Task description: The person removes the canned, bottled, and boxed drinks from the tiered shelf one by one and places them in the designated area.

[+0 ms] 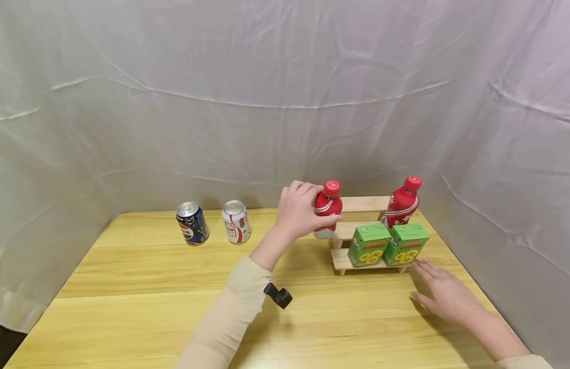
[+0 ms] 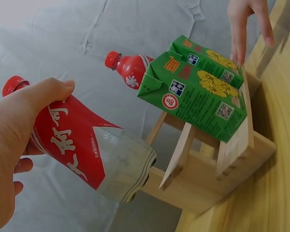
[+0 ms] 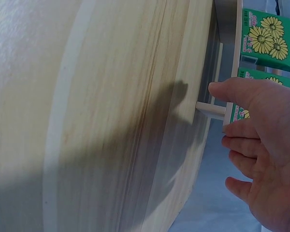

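My left hand (image 1: pixel 300 210) grips a red-capped plastic bottle (image 1: pixel 328 205) with a red label, held at the left end of a stepped wooden rack (image 1: pixel 341 260). In the left wrist view the bottle (image 2: pixel 87 140) tilts, its clear lower part free of the hand. A second red bottle (image 1: pixel 401 205) stands at the rack's right rear. Two green drink cartons (image 1: pixel 369 246) with yellow flowers sit side by side on the front step. My right hand (image 1: pixel 446 292) is beside the rack's front right corner, fingers extended and holding nothing; whether it touches the rack I cannot tell.
A dark blue can (image 1: pixel 192 224) and a white can (image 1: pixel 236 222) stand at the back left of the wooden table (image 1: pixel 142 307). Pale grey cloth (image 1: pixel 220 138) hangs behind and along both sides. A black device (image 1: pixel 278 295) juts from the left sleeve.
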